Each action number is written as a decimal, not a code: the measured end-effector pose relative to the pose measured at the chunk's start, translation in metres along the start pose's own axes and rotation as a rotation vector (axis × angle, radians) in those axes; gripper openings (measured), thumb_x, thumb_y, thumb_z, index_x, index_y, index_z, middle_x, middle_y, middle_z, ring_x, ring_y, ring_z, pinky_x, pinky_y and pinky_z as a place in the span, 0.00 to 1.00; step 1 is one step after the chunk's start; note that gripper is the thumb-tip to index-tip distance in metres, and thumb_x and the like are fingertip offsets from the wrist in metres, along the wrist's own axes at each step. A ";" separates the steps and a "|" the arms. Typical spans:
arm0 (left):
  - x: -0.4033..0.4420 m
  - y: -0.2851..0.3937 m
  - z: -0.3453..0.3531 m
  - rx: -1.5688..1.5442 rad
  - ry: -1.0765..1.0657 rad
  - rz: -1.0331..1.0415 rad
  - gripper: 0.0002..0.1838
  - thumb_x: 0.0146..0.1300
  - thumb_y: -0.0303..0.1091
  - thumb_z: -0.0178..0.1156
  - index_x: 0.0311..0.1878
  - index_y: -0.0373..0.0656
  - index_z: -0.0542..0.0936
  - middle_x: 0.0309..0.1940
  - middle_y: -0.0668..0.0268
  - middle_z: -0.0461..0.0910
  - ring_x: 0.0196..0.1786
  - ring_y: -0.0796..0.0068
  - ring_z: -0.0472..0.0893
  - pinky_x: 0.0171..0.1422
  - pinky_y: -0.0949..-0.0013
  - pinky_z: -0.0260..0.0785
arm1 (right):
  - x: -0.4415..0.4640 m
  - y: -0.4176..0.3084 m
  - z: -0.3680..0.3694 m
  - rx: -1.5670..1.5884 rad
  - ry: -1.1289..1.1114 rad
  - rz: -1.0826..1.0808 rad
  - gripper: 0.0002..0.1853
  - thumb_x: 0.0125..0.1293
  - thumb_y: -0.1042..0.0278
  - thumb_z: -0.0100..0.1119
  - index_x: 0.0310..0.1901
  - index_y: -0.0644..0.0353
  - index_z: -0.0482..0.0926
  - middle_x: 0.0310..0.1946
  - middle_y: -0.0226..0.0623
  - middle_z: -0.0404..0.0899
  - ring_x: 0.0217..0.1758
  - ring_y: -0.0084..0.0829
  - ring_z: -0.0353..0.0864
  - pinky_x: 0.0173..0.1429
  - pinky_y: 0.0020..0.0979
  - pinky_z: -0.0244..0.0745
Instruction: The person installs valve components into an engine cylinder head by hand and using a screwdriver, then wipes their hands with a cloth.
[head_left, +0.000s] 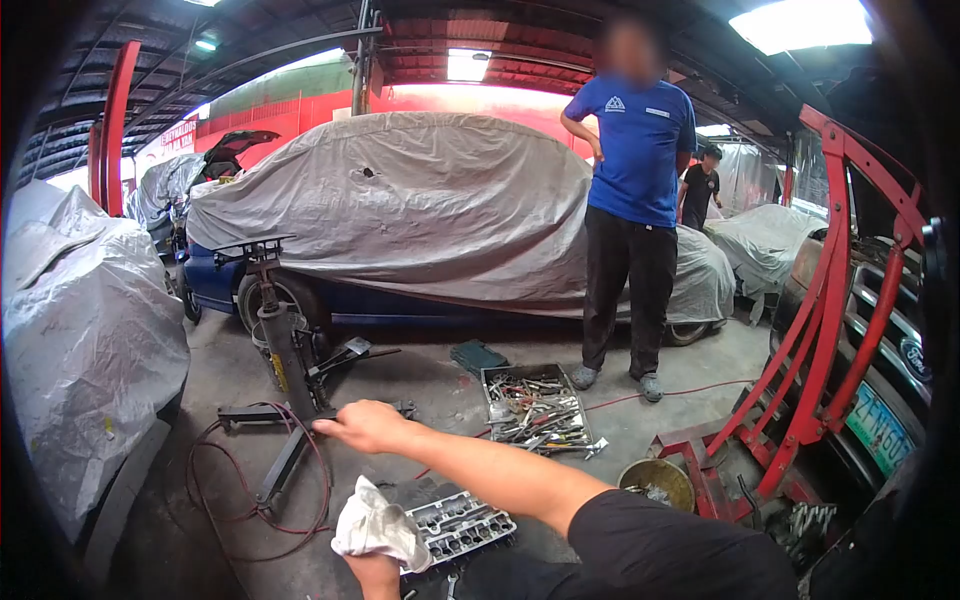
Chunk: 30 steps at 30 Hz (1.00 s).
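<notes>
My left hand [376, 574] is at the bottom, closed around a bunched white rag [380, 525]. Under and beside the rag lies a metal engine cylinder head [465, 530] with rows of round openings; the rag covers its left end. My right arm reaches across to the left above it. At its end, my right hand [372, 427] is closed, its fingers together and pointing left, in front of the legs of a black stand [285, 350]. Whatever it may hold is hidden. A wrench [453, 585] lies below the cylinder head.
A tray of tools [540, 410] sits on the floor ahead, near a standing person in a blue shirt [640, 150]. A red hose [325, 480] loops at left. On the right are a bucket [672, 478] and a red engine hoist [820, 300]. Covered cars [420, 210] stand around.
</notes>
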<state>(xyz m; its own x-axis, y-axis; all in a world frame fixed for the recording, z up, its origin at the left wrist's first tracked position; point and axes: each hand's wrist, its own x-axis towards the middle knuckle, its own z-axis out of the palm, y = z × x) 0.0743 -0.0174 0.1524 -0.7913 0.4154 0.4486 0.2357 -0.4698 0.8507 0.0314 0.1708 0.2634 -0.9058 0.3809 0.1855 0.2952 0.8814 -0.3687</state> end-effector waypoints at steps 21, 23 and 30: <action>-0.018 -0.037 -0.020 0.403 -0.260 -0.179 0.05 0.62 0.24 0.60 0.29 0.39 0.81 0.25 0.67 0.81 0.29 0.74 0.80 0.34 0.68 0.73 | -0.343 0.183 0.219 0.073 -0.534 0.670 0.26 0.69 0.38 0.52 0.51 0.53 0.82 0.52 0.45 0.84 0.58 0.48 0.82 0.62 0.47 0.75; -0.028 -0.052 -0.012 0.490 -0.183 -0.031 0.08 0.65 0.26 0.55 0.28 0.41 0.78 0.25 0.65 0.80 0.28 0.72 0.79 0.32 0.67 0.72 | -0.336 0.189 0.230 0.049 -0.567 0.658 0.28 0.70 0.36 0.50 0.51 0.54 0.82 0.52 0.46 0.84 0.59 0.48 0.82 0.62 0.47 0.74; -0.032 -0.096 -0.031 0.203 -0.146 -0.077 0.09 0.68 0.28 0.51 0.32 0.43 0.78 0.28 0.67 0.80 0.30 0.75 0.78 0.33 0.67 0.71 | -0.337 0.190 0.215 0.134 -0.510 0.562 0.35 0.74 0.30 0.37 0.56 0.54 0.81 0.51 0.50 0.84 0.59 0.51 0.81 0.64 0.48 0.74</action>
<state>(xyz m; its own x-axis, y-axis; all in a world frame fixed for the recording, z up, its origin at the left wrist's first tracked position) 0.0595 -0.0100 0.0479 -0.7250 0.5585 0.4030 0.2982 -0.2729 0.9147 0.3272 0.1498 -0.0651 -0.6683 0.5568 -0.4934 0.7425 0.5398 -0.3966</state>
